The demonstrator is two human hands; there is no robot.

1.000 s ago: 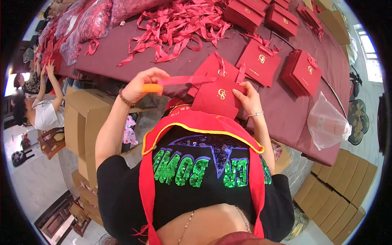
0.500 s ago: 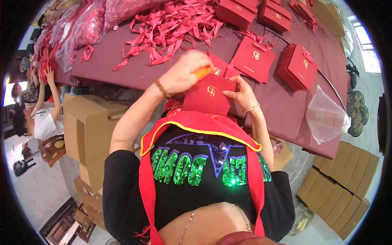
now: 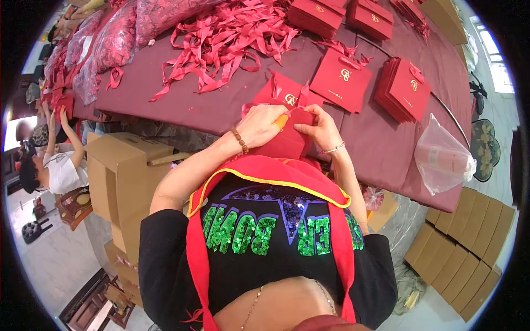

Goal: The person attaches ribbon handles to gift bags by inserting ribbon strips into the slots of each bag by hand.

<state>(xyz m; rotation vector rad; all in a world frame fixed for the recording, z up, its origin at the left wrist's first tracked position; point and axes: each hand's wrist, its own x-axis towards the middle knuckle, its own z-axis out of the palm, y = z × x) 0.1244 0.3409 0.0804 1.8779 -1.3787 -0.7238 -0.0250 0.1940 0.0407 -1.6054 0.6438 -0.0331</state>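
A red paper gift bag [image 3: 288, 144] is held upright in front of my apron, its lower part close to my chest. My right hand [image 3: 321, 131] pinches its top corner between thumb and fingers. At the bag's upper edge, my left hand [image 3: 264, 127] is closed on a red ribbon [image 3: 249, 107] that loops out behind the fingers. Something orange-yellow, like a finger cover, wraps a finger of this hand. Just beyond lies a red bag with a gold logo [image 3: 289, 98] and a ribbon handle. My fingertips partly hide the ribbon's ends.
A heap of loose red ribbons [image 3: 229, 41] covers the far table. Stacked finished bags [image 3: 406, 91] and another bag [image 3: 342, 80] lie to the right, near a clear plastic bag [image 3: 441, 157]. Cardboard boxes [image 3: 124, 171] stand at left. A co-worker [image 3: 63, 160] reaches to the table.
My left hand has come down from above the bag to its top edge, now with a ribbon. The held bag has turned, and its gold logo no longer shows.
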